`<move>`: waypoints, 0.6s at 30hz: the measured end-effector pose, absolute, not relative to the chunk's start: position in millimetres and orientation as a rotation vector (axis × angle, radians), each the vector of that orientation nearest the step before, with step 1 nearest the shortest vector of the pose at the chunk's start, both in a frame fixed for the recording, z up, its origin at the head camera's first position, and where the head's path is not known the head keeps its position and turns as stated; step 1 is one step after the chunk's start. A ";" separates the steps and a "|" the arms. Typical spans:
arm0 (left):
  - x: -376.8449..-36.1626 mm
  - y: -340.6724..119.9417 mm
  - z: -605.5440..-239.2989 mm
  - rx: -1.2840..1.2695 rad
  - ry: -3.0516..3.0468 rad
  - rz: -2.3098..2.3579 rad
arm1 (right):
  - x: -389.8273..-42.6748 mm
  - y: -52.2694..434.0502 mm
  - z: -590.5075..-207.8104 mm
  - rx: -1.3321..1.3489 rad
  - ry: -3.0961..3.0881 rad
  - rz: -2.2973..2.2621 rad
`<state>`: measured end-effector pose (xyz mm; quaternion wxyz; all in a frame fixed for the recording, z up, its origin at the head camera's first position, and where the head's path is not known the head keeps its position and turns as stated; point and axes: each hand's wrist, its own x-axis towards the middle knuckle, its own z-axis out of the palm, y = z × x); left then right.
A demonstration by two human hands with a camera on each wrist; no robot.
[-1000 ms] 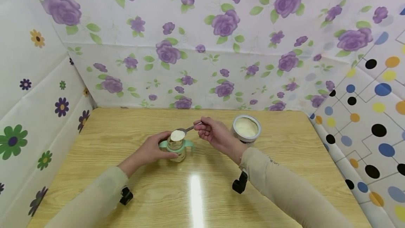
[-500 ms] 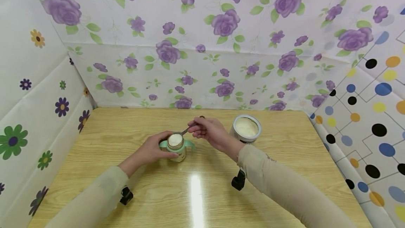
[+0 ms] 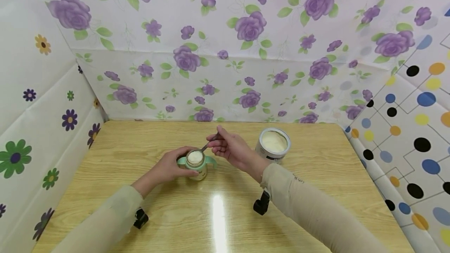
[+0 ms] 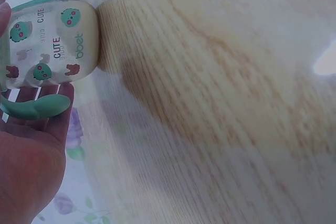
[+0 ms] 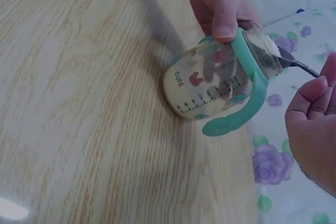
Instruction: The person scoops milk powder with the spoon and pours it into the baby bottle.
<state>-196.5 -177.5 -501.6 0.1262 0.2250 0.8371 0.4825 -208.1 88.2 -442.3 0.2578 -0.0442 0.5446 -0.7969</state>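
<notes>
My left hand (image 3: pixel 168 167) grips a clear baby bottle (image 5: pixel 210 80) with green side handles and printed cartoon figures, its fingers and thumb round the collar area. The bottle stands lidless on the table, pale contents showing through its wall. My right hand (image 3: pixel 234 150) pinches the handle of a metal spoon (image 5: pixel 300 66). The spoon's bowl is down in the bottle's mouth, tilted, with white powder (image 5: pixel 274 46) around it. In the left wrist view, the bottle's lower body (image 4: pixel 58 45) shows, with one green handle (image 4: pixel 39 107) beside the palm.
An uncovered tin (image 3: pixel 270 155) of cream-coloured powder stands right of the bottle, behind my right wrist. The wooden table (image 3: pixel 168 221) meets a flower-printed cloth (image 3: pixel 225 85) at its back edge, with patterned cloths on both sides.
The heaped spoon has gone from above the bottle's rim down into its mouth, its handle now steeper. My right hand has shifted slightly left. My left hand and the bottle stay put.
</notes>
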 end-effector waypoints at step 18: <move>-196.0 -177.1 -500.9 0.630 2.436 1.391 | -208.3 87.4 -435.5 -0.190 1.520 -2.109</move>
